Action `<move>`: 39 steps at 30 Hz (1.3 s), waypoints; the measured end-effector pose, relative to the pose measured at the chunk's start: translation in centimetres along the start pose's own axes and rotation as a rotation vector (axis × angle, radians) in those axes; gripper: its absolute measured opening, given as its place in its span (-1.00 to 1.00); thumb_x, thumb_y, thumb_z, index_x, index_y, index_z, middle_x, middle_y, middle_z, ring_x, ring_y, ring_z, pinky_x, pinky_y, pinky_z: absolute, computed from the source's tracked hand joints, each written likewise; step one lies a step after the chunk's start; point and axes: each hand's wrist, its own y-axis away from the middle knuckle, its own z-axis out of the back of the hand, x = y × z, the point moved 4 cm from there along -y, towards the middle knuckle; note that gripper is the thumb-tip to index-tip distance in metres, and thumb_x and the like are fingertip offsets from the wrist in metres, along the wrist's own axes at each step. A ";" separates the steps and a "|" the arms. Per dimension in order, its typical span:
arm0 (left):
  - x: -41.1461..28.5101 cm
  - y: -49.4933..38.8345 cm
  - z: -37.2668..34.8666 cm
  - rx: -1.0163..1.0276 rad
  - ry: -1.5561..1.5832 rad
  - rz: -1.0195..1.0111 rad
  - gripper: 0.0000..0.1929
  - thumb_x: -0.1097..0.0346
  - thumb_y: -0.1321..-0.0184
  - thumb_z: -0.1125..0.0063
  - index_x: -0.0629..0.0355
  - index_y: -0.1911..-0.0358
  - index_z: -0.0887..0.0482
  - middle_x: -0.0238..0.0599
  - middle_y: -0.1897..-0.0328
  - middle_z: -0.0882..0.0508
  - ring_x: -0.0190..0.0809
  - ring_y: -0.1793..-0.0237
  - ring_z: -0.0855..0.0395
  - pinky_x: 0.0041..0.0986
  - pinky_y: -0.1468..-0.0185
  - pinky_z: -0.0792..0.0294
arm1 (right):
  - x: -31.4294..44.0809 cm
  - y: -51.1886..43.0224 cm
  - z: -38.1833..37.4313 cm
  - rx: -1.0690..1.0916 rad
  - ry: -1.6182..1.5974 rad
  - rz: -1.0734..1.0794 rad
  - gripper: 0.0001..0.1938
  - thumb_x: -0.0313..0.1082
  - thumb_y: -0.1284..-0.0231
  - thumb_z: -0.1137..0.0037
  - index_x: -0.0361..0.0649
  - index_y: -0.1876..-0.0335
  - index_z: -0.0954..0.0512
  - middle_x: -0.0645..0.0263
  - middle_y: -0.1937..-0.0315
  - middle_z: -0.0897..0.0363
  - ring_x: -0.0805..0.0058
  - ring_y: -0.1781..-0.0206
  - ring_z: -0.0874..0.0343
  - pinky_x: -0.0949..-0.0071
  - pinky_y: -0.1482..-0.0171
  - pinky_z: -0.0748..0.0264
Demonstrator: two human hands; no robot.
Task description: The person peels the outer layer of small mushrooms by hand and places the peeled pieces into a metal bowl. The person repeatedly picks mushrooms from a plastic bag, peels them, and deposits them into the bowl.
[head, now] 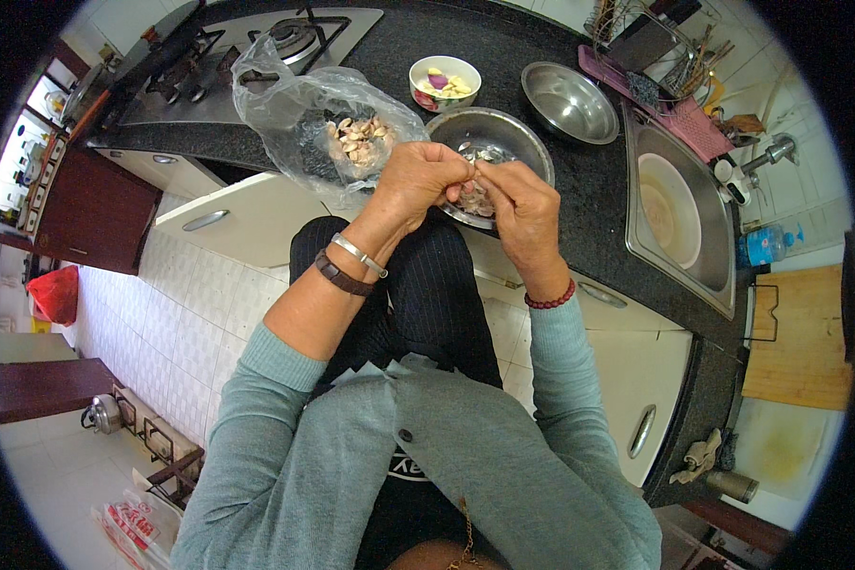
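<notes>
My left hand (422,174) and my right hand (526,206) meet fingertip to fingertip over the near side of a steel bowl (541,153). Between them they pinch something small, apparently a garlic clove, mostly hidden by the fingers. Papery garlic skins (476,202) lie in that bowl. Left of it, an open clear plastic bag (285,107) holds a heap of unpeeled garlic cloves (360,139). Behind the steel bowl stands a small flower-patterned bowl (427,102) with peeled pale cloves (456,87) and a purple piece (438,81) in it.
A second steel bowl (568,100) stands at the back right, beside a sink (638,235) with a pale basin (684,192) in it. The gas hob (360,25) is at the back left. A cabinet door (246,221) stands ajar below the black countertop (591,206).
</notes>
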 end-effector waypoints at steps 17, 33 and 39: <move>0.6 -0.2 0.1 -0.018 0.163 -0.010 -0.95 0.48 -0.13 -0.21 0.30 0.40 -0.62 -0.31 0.53 -0.64 -0.49 0.63 -0.49 -0.73 0.63 -0.21 | -4.1 0.8 -0.5 -0.085 -0.999 -0.681 -0.76 -0.44 -0.32 -0.07 -0.39 -0.01 -0.56 0.14 0.24 -0.64 0.50 0.26 -0.64 0.62 0.30 -0.55; -0.3 -0.1 -0.3 0.020 0.048 -0.008 -0.90 0.38 -0.19 -0.24 0.27 0.35 -0.67 -0.31 0.47 -0.69 -0.48 0.59 -0.55 -0.75 0.60 -0.24 | -3.0 0.5 -0.1 -0.010 -0.633 -0.546 -0.87 -0.54 -0.25 -0.13 -0.33 0.12 -0.56 0.33 0.35 -0.62 0.71 0.39 -0.52 0.74 0.35 -0.44; -0.1 -0.1 -0.3 0.009 0.036 -0.027 -0.88 0.37 -0.18 -0.26 0.29 0.35 -0.67 -0.25 0.47 -0.71 -0.47 0.60 -0.59 -0.76 0.63 -0.23 | -2.6 0.5 -0.3 -0.017 -0.535 -0.506 -0.88 -0.51 -0.23 -0.17 -0.33 0.15 -0.58 0.33 0.37 -0.63 0.74 0.42 -0.50 0.75 0.36 -0.43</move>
